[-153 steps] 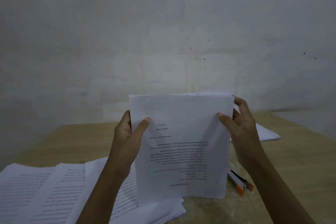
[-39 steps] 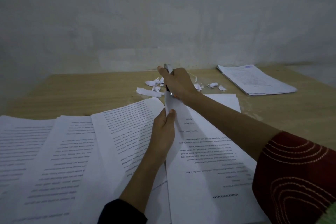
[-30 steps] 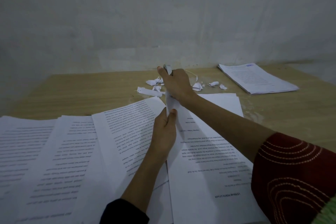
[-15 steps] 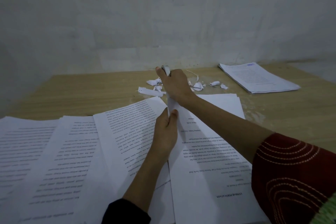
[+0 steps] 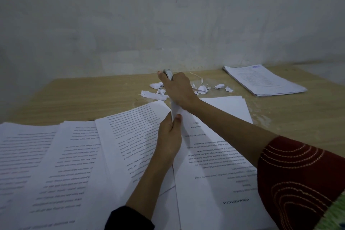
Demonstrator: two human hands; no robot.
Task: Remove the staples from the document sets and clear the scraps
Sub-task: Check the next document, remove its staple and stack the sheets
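Centre of frame: white printed document set lies flat on the light wooden table, running from centre to lower right, with its text upside down to the camera. Its far left corner is pulled up off the table into a narrow fold between the two hands.

Left hand, centre: thumb and fingers closed in a pinch on that raised fold, just below the right hand. Dark sleeve at bottom centre.

Right hand, just above centre: fingers curled tight round a silver metal tool. Only its rounded end shows, sticking out above the fist. Working end hidden by the hand; contact with a staple cannot be told. Red patterned sleeve at lower right.

Torn white paper scraps lie scattered on the table just behind the right hand, on both sides of it, with one longer strip to its left.

Left half of frame: fanned white printed sheets, overlapping, the nearest touching the document set. Upper right: neat stack of white printed pages, well apart from the hands. Grey plaster wall fills the top.
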